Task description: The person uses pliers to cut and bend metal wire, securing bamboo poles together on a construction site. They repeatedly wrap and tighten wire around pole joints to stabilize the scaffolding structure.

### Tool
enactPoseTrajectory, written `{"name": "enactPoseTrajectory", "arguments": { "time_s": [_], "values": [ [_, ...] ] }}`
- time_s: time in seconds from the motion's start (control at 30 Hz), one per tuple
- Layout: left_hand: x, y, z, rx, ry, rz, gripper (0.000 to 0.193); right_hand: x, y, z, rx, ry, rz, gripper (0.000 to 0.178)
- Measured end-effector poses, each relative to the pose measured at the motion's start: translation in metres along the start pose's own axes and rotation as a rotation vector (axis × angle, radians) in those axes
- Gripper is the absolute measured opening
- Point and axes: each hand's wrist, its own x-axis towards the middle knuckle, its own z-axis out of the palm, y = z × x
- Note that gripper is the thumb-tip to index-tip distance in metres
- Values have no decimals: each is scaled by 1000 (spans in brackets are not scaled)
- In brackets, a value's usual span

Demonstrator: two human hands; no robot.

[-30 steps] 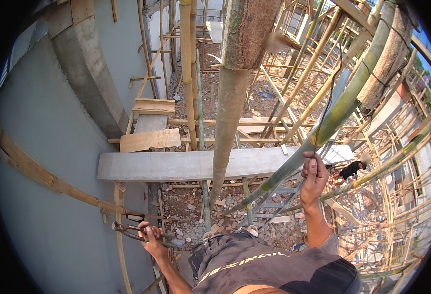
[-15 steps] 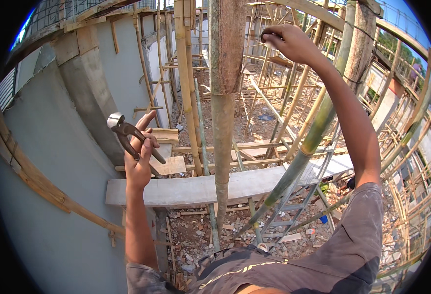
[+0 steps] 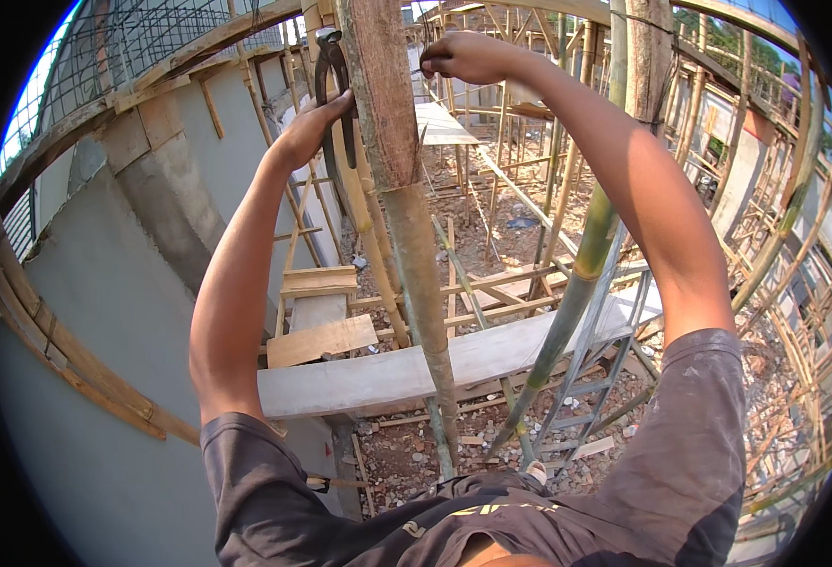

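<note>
My left hand (image 3: pixel 314 130) is raised at the left side of the upright wooden post (image 3: pixel 383 104), closed around the dark metal handles of end-cutting pincers (image 3: pixel 322 71). The jaws point up, close beside the post. On the post's other side, my right hand (image 3: pixel 468 59) is closed in a pinch with its fingertips toward the post. A short, thin dark strand that looks like wire shows at those fingertips; most of it is hidden. Below the board-like upper part, the post continues as a round pole (image 3: pixel 420 274) down to the rubble.
A pale concrete beam (image 3: pixel 368 383) crosses below me, with loose boards (image 3: pixel 321 342) by its left end. A slanting green bamboo pole (image 3: pixel 576 288) and a metal ladder (image 3: pixel 581 387) stand right. A grey wall (image 3: pixel 104 359) rises left; bamboo scaffolding (image 3: pixel 794 378) fills the right.
My left hand has risen with the pincers from low on the left up to the post. My right hand has come left, nearer the post, still pinching. The whole view has shifted slightly.
</note>
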Motion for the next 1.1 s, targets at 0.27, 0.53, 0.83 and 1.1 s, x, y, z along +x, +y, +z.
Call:
{"name": "enactPoseTrajectory", "arguments": {
  "time_s": [0.27, 0.53, 0.83, 1.1],
  "values": [
    [-3, -4, 0, 30, -39, -46, 44, -12, -8, 4, 47, 28, 46, 33],
    [-49, 33, -15, 119, -59, -132, 48, -56, -36, -26, 12, -48, 85, 31],
    [-54, 32, -21, -282, -223, -285, 53, -66, -111, -5, 550, 6, 338, 31],
    [-69, 53, 0, -259, -158, -256, 50, -63, -159, 25, 1272, 269, 716, 27]
  ]
}}
